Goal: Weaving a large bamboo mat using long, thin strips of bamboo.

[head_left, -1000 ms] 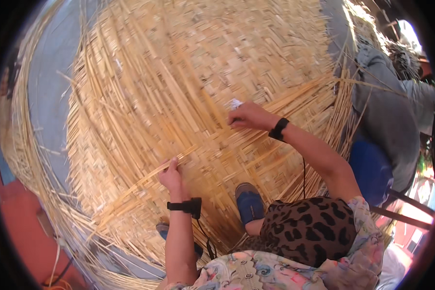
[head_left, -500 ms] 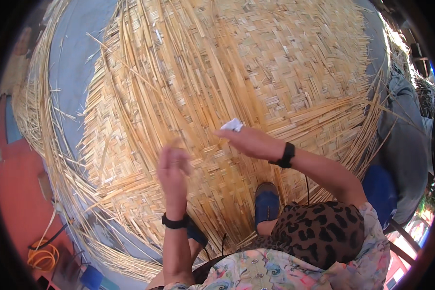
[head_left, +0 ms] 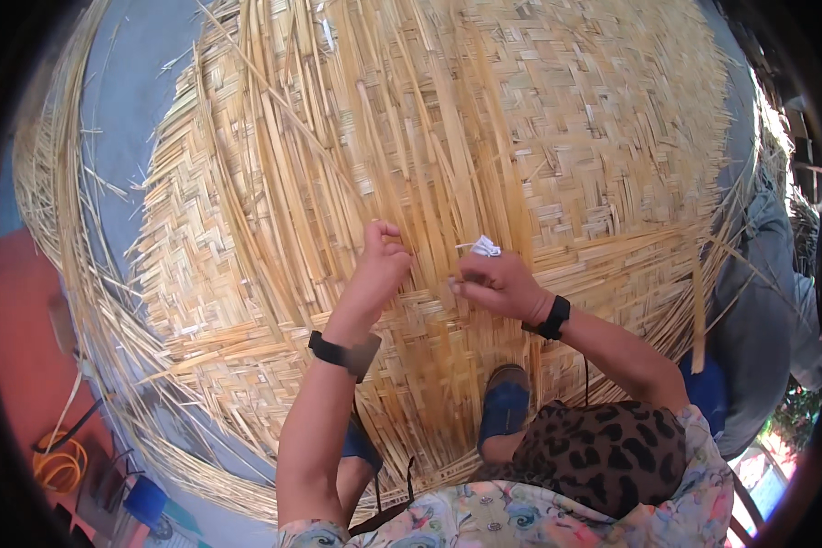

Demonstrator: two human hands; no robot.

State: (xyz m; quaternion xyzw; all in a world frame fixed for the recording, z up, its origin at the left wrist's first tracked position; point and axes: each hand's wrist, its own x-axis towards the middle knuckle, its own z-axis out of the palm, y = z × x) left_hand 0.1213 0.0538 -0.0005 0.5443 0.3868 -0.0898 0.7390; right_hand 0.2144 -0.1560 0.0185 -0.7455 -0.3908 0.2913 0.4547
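A large woven mat (head_left: 612,146) of pale, flat plant strips lies under both hands. Loose long strips (head_left: 292,183) run lengthwise over its middle and left. My left hand (head_left: 381,269) is just above them, its fingers curled inward, a black band on the wrist. To its right, my right hand (head_left: 500,283) is closed, thumb pressed toward the bent fingers. A white wrapping (head_left: 485,247) covers one of its fingers, and the wrist wears a black band too. Whatever either hand may hold is too thin or hidden to make out.
Bundled strips (head_left: 59,164) curve along the left rim, over a grey floor (head_left: 128,100). An orange coil (head_left: 59,464) sits on red ground at lower left. My blue shoe (head_left: 504,406) stands on the mat. A person in grey trousers (head_left: 758,283) is at the right.
My left hand has risen and moved right, closer to my right hand. The right hand has gone from stretched flat to bent fingers, and shifted right. The view has shifted slightly.
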